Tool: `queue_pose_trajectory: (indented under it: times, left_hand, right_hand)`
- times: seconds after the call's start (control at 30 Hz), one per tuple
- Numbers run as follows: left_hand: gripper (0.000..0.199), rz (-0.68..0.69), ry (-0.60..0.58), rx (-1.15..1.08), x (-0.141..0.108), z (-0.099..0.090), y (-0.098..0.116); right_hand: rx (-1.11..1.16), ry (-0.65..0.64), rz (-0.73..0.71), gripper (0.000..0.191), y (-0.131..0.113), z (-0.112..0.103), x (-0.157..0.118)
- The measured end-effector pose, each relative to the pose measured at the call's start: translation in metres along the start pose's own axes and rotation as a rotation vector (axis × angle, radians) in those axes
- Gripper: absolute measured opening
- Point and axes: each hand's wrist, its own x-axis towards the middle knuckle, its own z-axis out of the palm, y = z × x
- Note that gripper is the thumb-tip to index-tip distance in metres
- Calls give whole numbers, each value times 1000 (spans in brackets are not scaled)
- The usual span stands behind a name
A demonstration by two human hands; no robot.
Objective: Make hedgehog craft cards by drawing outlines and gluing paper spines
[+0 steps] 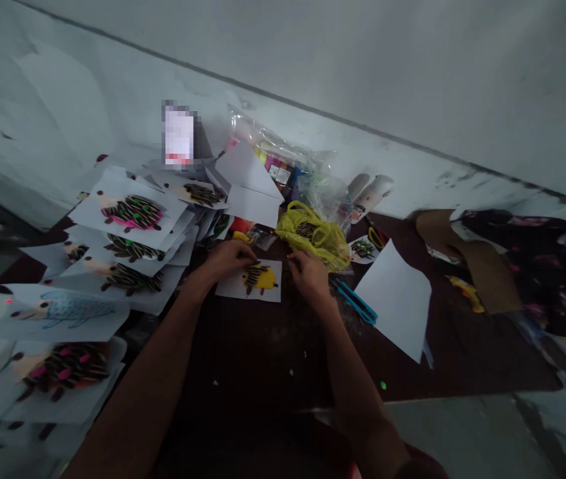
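Observation:
A white card (227, 288) lies on the dark table, bearing a yellow hedgehog picture (266, 278) with several dark striped seeds stuck along its left part. My left hand (227, 258) reaches over the card's upper left edge, its fingers closed together at the seeds; whatever is between them is hidden. Just right of the card, my right hand (311, 276) is closed in a pinch, holding something too small to make out. Behind that hand sits a yellow plastic bag (332, 243), open at the top, with striped seeds (305, 229) inside that look like sunflower seeds.
Stacked hedgehog cards (136, 213) fill the left side. Blue-handled scissors (357, 303) and a white sheet (397, 299) lie to the right, with a yellow cutter (466, 293) and brown cardboard (492, 266) beyond. Clear bags (312, 173) stand against the wall.

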Motion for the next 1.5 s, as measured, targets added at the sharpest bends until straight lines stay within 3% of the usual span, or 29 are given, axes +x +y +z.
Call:
queue_pose_trajectory:
  times: [0.13, 0.37, 0.63, 0.8, 1.1, 1.5]
  left_hand:
    - [17, 4, 4, 16, 0, 0, 1]
    - [22, 26, -10, -48, 0, -3, 0]
    - [28, 48, 30, -108, -1, -3, -1]
    - [23, 85, -17, -155, -1, -5, 0]
    - [22, 72, -44, -96, -2, -8, 3]
    - [22, 104, -63, -47, -2, -9, 2]
  right_hand:
    - [102, 16, -116, 21, -13, 2, 8]
    - [39, -208, -312, 19, -46, 1, 34]
    - [2, -255, -322, 19, -48, 6, 45]
    - [64, -254, -324, 21, -45, 2, 42]
    - [8, -291, -306, 26, -45, 3, 38]
    - [-104, -334, -387, 29, -48, 1, 40]
